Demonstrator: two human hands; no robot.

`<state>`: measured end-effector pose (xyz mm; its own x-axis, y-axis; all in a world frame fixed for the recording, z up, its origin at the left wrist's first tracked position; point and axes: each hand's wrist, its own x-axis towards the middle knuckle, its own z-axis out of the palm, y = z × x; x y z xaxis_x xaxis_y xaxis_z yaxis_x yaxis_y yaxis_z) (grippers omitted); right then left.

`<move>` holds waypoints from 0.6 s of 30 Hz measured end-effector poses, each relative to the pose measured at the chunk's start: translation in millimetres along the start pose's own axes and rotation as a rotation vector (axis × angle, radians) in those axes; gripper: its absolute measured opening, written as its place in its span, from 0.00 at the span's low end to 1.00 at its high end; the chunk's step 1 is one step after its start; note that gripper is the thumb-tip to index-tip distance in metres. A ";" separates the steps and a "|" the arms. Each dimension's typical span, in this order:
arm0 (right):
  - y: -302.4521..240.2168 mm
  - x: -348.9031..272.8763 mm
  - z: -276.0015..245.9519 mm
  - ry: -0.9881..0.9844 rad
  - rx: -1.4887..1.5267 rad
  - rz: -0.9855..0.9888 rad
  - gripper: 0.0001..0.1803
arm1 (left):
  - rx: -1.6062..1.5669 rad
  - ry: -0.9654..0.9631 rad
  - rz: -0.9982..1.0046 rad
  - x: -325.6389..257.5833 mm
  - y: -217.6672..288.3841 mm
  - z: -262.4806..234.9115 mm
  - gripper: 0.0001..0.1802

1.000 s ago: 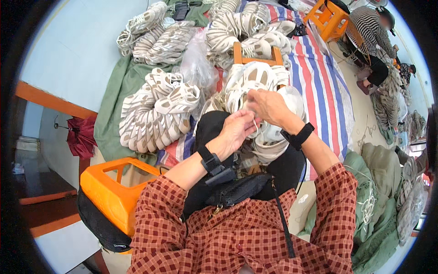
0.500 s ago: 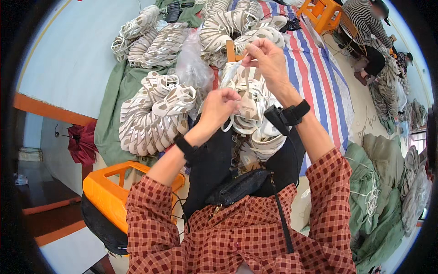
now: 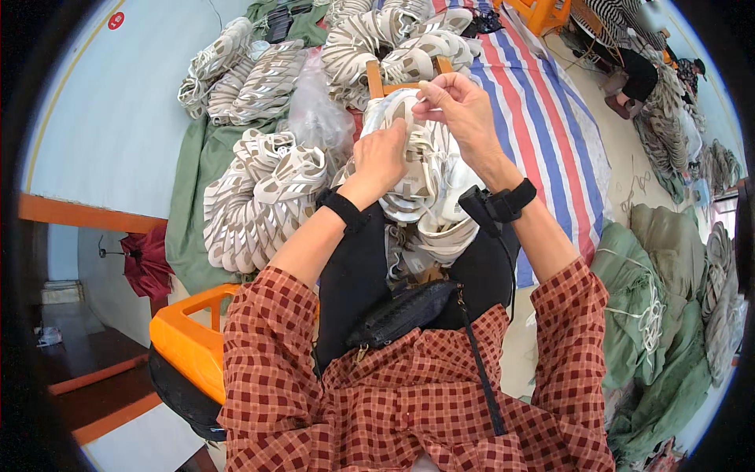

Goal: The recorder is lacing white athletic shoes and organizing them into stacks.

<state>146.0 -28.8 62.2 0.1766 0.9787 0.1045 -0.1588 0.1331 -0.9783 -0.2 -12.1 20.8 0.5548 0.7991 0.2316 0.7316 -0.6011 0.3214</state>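
Observation:
Between my knees a beige and white shoe upper (image 3: 415,182) lies with other pale uppers, on a small wooden frame or stool (image 3: 376,79). My right hand (image 3: 465,118) is raised over its far end, thumb and forefinger pinched on what looks like a white shoelace. Lower and to the left, my left hand (image 3: 381,160) is closed against the upper, one fingertip near the lacing. What its fingers hold is hidden. Another stack of white uppers (image 3: 447,240) rests below the right wrist.
Curved stacks of uppers (image 3: 252,212) lie at left on a green cloth (image 3: 189,232), with more at the back. Clear plastic (image 3: 318,114) sits beside them. A striped sheet (image 3: 543,149) spreads right; an orange stool (image 3: 189,334) stands at left. Green sacks (image 3: 645,315) and a seated person (image 3: 629,71) are at right.
My left hand has moved up and slightly right, closer to my right hand, which stays nearly in place. The view has shifted a little.

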 end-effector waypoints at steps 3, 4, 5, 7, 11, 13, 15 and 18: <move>8.6 -10.2 -6.8 0.010 -0.402 -0.080 0.09 | 0.006 -0.060 0.008 0.6 1.0 -1.5 0.12; 11.9 -18.0 -8.9 0.018 -0.802 -0.200 0.09 | 0.036 -0.114 0.038 -0.6 0.3 -3.9 0.12; 21.9 -26.5 -12.4 0.017 -0.800 -0.195 0.09 | 0.035 -0.118 0.036 -3.8 -2.5 -1.6 0.12; 40.3 -45.6 -14.6 -0.269 -1.151 -0.452 0.11 | -0.013 0.086 0.203 -10.7 -9.5 2.9 0.14; 50.5 -72.4 3.2 -0.333 -1.742 -0.486 0.11 | 0.054 0.228 0.231 -14.7 -22.3 8.4 0.13; 52.6 -76.2 9.1 -0.232 -1.904 -0.489 0.11 | 0.028 0.277 0.241 -14.5 -26.5 13.8 0.07; 60.0 -74.1 9.1 -0.204 -1.830 -0.431 0.12 | -0.009 0.283 0.191 -14.8 -28.3 20.3 0.05; 70.3 -64.3 4.4 -0.158 -1.611 -0.295 0.12 | -0.156 0.220 0.150 -11.9 -25.7 29.9 0.02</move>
<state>119.3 -81.7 -12.5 -0.0953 0.9693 0.2267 0.9902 0.1158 -0.0786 -13.8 -6.4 -17.7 0.5403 0.6946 0.4750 0.5690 -0.7175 0.4019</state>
